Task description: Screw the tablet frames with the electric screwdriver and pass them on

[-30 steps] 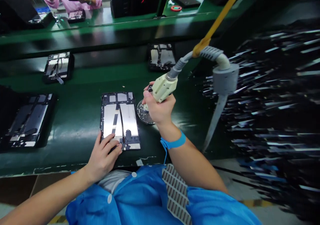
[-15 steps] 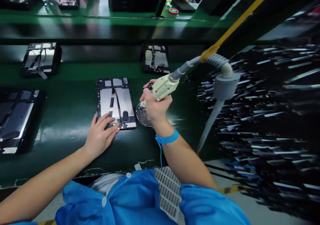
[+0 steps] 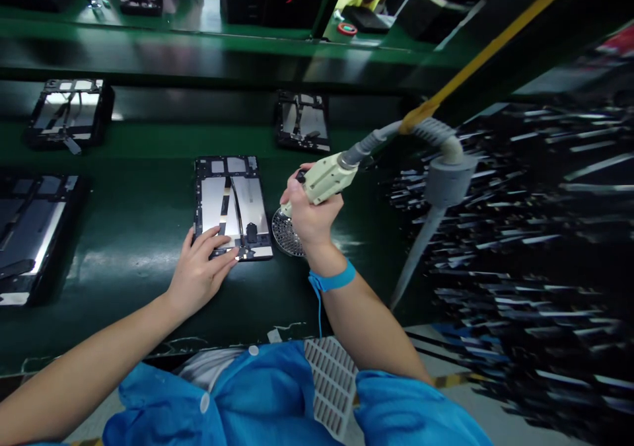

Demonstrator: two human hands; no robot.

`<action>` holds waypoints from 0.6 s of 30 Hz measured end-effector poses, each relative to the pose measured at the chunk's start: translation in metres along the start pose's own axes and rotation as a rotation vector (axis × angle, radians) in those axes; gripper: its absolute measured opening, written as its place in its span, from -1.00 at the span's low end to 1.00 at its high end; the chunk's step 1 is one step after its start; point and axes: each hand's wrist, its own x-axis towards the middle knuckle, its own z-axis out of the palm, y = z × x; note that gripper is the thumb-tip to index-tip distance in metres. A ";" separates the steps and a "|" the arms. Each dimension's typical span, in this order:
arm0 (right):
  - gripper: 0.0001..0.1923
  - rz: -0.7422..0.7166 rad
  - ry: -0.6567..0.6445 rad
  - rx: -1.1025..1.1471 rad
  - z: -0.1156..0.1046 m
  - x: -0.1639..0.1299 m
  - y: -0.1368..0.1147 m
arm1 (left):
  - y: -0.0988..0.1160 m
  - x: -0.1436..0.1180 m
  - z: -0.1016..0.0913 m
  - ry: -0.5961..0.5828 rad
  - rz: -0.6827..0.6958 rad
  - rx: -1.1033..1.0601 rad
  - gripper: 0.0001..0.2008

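Observation:
An opened tablet [image 3: 252, 198] lies flat on the green bench, its silver inside, black ribbon cables and dark frame facing up. My left hand [image 3: 203, 264] rests on its lower left part with spread fingers, fingertips near the bottom edge. To the right of the tablet, my right hand [image 3: 314, 218] is closed around a cream hand tool [image 3: 329, 176] with a grey hose. The tool's round perforated metal head [image 3: 286, 233] is low over the bench, close beside the tablet's right edge. Whether the head touches the bench, I cannot tell.
More opened tablets stand on the bench: a left one [image 3: 42, 234], a back-left one [image 3: 72, 112] and a back-right one [image 3: 303, 119]. A yellow strap [image 3: 490, 39] holds up the hose. Many dark strips [image 3: 525, 254] crowd the right side. People work behind.
The view has shifted slightly. The back tablets now appear further left. My left hand stays on the tablet, and my right hand keeps hold of the tool beside it.

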 end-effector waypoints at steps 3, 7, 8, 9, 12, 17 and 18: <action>-0.74 -0.012 0.008 -0.017 -0.001 0.002 -0.003 | -0.002 0.003 0.003 0.014 -0.019 -0.005 -0.81; -0.77 -0.060 0.028 -0.012 0.001 0.001 -0.020 | -0.004 0.011 0.006 0.056 -0.047 -0.027 -0.84; -0.77 -0.066 0.023 0.005 0.003 -0.002 -0.026 | -0.005 0.012 0.007 0.062 -0.052 -0.034 -0.84; -0.77 -0.065 0.012 0.033 0.005 -0.006 -0.033 | -0.005 0.013 0.008 0.066 -0.056 -0.040 -0.84; -0.77 -0.025 -0.103 0.161 0.016 -0.026 -0.049 | -0.005 0.013 0.009 0.069 -0.065 -0.048 -0.84; -0.68 0.081 -0.276 0.241 0.028 -0.050 -0.058 | -0.004 0.013 0.009 0.055 -0.078 -0.055 -0.83; -0.67 0.097 -0.279 0.235 0.029 -0.052 -0.057 | -0.004 0.013 0.008 0.054 -0.081 -0.056 -0.83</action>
